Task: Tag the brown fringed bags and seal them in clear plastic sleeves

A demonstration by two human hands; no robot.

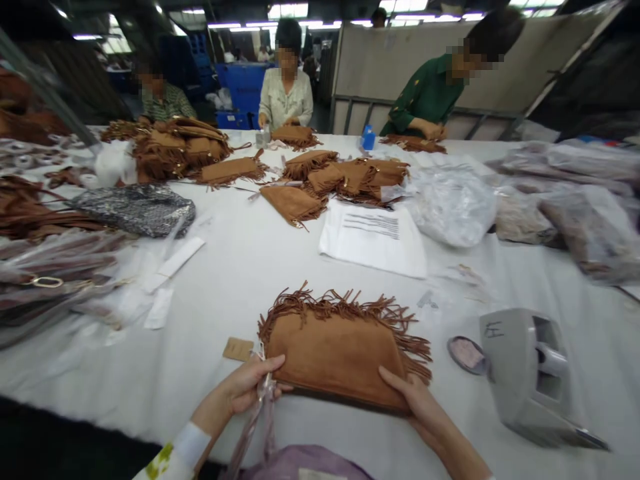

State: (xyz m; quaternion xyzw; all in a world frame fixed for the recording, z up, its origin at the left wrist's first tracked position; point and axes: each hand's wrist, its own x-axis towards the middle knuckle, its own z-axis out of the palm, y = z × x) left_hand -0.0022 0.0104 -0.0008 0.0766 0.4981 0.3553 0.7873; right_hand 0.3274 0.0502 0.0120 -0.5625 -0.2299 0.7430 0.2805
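A brown suede fringed bag [335, 353] is held just over the near part of the white table, its fringe pointing away from me. My left hand [253, 383] grips its left end, thumb on top and fingers beneath. Around the right end is my right hand [417, 407], its thumb on the suede and its other fingers mostly hidden under the bag. A tan card tag [239, 349] sticks out beside my left hand. A wrapped strap [257, 417] hangs below that hand toward me.
At right stand a grey tape dispenser [525, 373] and a small round dish [467, 353]. Ahead lie a white printed cloth bag [373, 240] and several fringed bags [345, 175]. Plastic-wrapped straps [60, 280] cover the left side. Three people work across the white table [235, 247].
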